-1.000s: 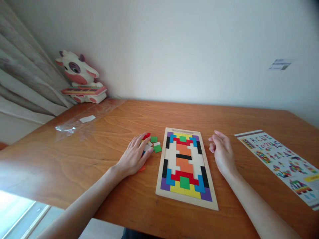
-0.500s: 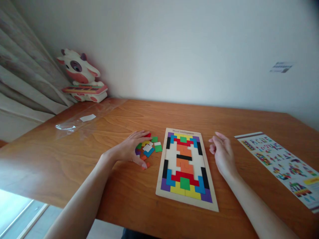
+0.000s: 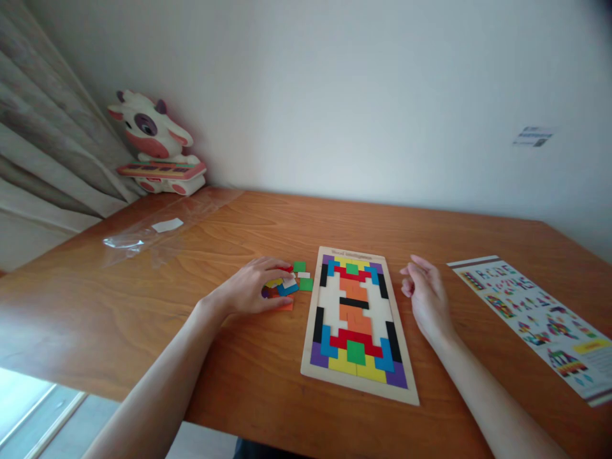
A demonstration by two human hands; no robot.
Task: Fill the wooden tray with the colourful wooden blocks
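My left hand (image 3: 251, 285) rests at a small pile of flat coloured puzzle pieces. Its fingers and thumb are apart and bent around the pile, touching some of it. Among the pieces are a green piece (image 3: 305, 285), a blue piece (image 3: 287, 290) and an orange piece (image 3: 285, 306); the palm hides others. Right of the pile lies a wooden puzzle board (image 3: 359, 380), partly filled with coloured pieces at both ends and along the middle, with bare wood at the sides. My right hand (image 3: 427, 294) rests on the table beyond the board's right edge, fingers loosely curled in, nothing visible in them.
A printed pattern sheet (image 3: 535, 325) lies at the right of the wooden table (image 3: 229, 376). A clear plastic bag (image 3: 143, 245) with a white slip is at the left. A cow-shaped toy keyboard (image 3: 162, 169) stands at the back left beside a curtain (image 3: 43, 146).
My left thumb has moved in toward the fingers, and the orange pieces by it have shifted closer into the pile. My right hand stays in place by the board.
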